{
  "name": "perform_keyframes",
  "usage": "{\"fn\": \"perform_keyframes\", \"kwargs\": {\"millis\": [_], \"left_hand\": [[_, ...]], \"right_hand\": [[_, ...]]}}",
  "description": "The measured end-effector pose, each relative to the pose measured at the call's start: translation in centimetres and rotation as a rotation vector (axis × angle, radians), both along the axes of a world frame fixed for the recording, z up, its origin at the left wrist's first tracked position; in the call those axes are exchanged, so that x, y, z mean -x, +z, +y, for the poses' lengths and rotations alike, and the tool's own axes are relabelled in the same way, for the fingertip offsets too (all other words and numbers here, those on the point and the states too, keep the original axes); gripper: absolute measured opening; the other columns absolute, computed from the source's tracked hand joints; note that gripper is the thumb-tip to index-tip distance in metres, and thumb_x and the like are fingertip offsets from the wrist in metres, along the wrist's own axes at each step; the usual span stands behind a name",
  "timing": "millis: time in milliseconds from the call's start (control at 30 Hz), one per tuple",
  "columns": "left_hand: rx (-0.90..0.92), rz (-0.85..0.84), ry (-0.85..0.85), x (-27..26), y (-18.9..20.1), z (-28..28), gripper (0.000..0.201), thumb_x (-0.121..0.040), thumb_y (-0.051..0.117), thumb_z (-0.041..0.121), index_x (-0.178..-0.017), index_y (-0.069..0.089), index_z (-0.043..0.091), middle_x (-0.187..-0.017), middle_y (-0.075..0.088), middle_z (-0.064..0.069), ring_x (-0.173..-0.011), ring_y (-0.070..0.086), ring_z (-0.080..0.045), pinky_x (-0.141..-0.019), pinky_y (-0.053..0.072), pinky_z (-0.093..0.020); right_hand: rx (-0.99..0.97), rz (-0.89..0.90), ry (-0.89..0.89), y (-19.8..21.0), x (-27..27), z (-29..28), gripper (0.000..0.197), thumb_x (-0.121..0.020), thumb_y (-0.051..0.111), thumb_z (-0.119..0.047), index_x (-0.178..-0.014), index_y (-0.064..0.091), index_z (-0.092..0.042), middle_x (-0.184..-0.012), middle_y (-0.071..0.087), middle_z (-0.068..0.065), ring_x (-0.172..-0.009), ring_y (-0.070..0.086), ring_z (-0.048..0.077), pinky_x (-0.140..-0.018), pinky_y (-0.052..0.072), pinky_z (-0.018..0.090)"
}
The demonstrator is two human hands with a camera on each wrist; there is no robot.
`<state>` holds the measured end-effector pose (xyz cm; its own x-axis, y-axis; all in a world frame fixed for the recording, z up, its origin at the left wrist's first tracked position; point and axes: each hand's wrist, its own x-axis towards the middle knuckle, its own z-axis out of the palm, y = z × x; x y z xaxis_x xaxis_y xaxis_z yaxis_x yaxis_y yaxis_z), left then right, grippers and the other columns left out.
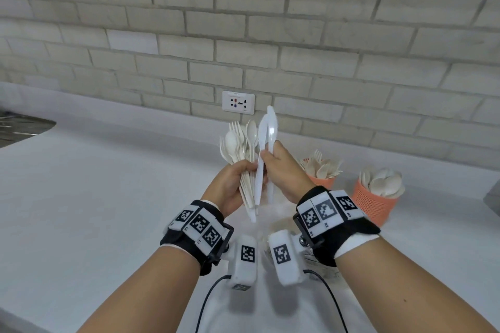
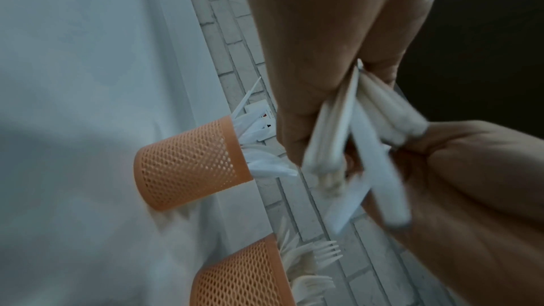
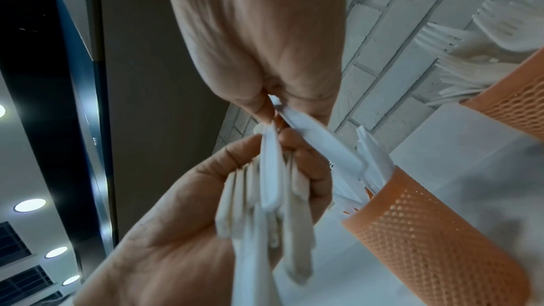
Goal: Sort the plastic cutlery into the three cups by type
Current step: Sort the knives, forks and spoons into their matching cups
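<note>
A bundle (image 1: pixel 244 167) of forks, spoons and knives is gripped by the left hand (image 1: pixel 230 186) above the white surface (image 1: pixel 108 197), handles down, with the fingers curled around the handles. Two white knives (image 1: pixel 266 143) are pinched by the right hand (image 1: pixel 284 170) between thumb and fingers, just beside the bundle and touching it. On the surface to the right, a cup with forks (image 1: pixel 322 180) and a cup with spoons (image 1: pixel 374 204) are seen. A third cup (image 3: pixel 435 236), holding knives, is shown below the hands in the right wrist view.
</note>
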<state>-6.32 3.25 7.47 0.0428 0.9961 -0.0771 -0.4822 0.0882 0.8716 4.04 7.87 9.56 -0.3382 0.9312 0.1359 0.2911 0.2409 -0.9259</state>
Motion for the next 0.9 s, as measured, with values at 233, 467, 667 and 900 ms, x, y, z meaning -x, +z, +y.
{"fn": "perform_keyframes", "kwargs": {"millis": [233, 467, 667, 900], "left_hand": [[0.026, -0.035, 0.183, 1.8, -0.8, 1.7, 0.014, -0.086, 0.054, -0.004, -0.1, 0.055, -0.004, -0.065, 0.053, -0.009, -0.051, 0.056, -0.014, -0.048, 0.05, -0.023], [-0.033, -0.047, 0.205, 4.2, -1.2, 2.9, 0.015, -0.087, 0.05, -0.009, -0.097, 0.058, -0.001, -0.081, 0.061, -0.01, -0.058, 0.059, -0.012, -0.051, 0.051, -0.021], [-0.057, 0.006, 0.143, 5.3, -1.6, 3.5, 0.026, -0.087, 0.051, -0.007, -0.109, 0.058, 0.005, -0.091, 0.073, -0.005, -0.07, 0.068, -0.012, -0.06, 0.056, -0.022], [-0.041, 0.013, 0.077, 5.8, -1.8, 3.7, 0.02, -0.087, 0.052, -0.002, -0.101, 0.064, 0.005, -0.089, 0.072, -0.005, -0.066, 0.067, -0.013, -0.061, 0.055, -0.024]], "right_hand": [[-0.048, 0.12, -0.107, 1.4, 0.0, 2.1, 0.018, -0.1, 0.027, -0.013, -0.112, 0.04, -0.01, -0.087, 0.055, 0.007, -0.08, 0.061, 0.022, -0.078, 0.053, 0.039], [-0.101, 0.36, -0.174, 2.2, 0.4, 6.0, 0.017, -0.098, 0.027, -0.004, -0.109, 0.037, -0.013, -0.082, 0.056, 0.002, -0.071, 0.06, 0.013, -0.077, 0.052, 0.03], [-0.068, 0.373, -0.13, -0.7, 3.3, 7.9, 0.016, -0.097, 0.032, -0.003, -0.106, 0.04, -0.014, -0.087, 0.059, -0.001, -0.079, 0.062, 0.01, -0.089, 0.05, 0.036], [-0.069, 0.063, -0.033, -3.0, 4.6, 9.0, 0.015, -0.095, 0.033, -0.003, -0.092, 0.046, -0.01, -0.077, 0.057, 0.0, -0.082, 0.059, 0.022, -0.081, 0.049, 0.037]]}}
